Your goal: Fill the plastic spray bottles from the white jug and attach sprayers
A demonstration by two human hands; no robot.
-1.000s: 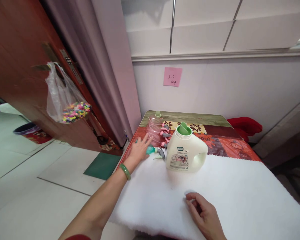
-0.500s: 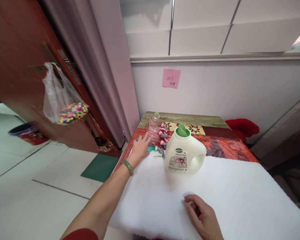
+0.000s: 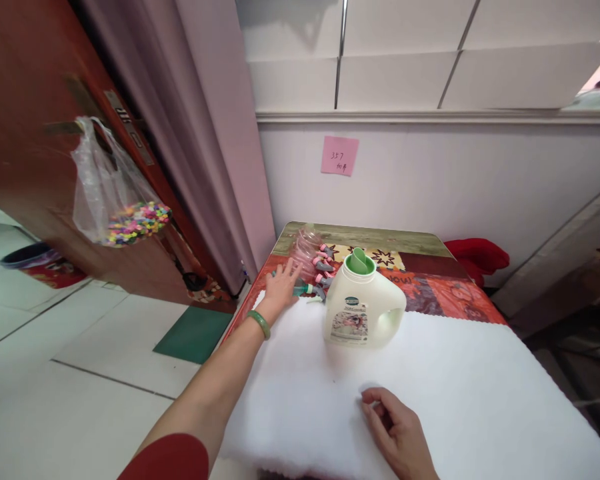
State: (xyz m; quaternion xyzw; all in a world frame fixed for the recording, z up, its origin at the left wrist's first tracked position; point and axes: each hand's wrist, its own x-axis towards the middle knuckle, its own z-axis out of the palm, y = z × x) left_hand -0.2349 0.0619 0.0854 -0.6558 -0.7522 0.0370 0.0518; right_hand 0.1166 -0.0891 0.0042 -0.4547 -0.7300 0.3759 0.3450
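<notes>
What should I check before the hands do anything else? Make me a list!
1. Left hand at the green spray bottle: ok, it is over it.
2. Left hand's grip firm: cannot tell, the fingers hide it.
3. Right hand free: ok, nothing shows in it.
4. Cream jug upright: ok, on the white cloth.
5. Pink spray bottles standing up: not ok, they lie down.

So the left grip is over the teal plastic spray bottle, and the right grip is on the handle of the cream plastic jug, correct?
Not quite: the head view shows the right grip apart from the jug, loosely curled over the fluffy white cloth. The left grip is indeed over the spray bottle.
</notes>
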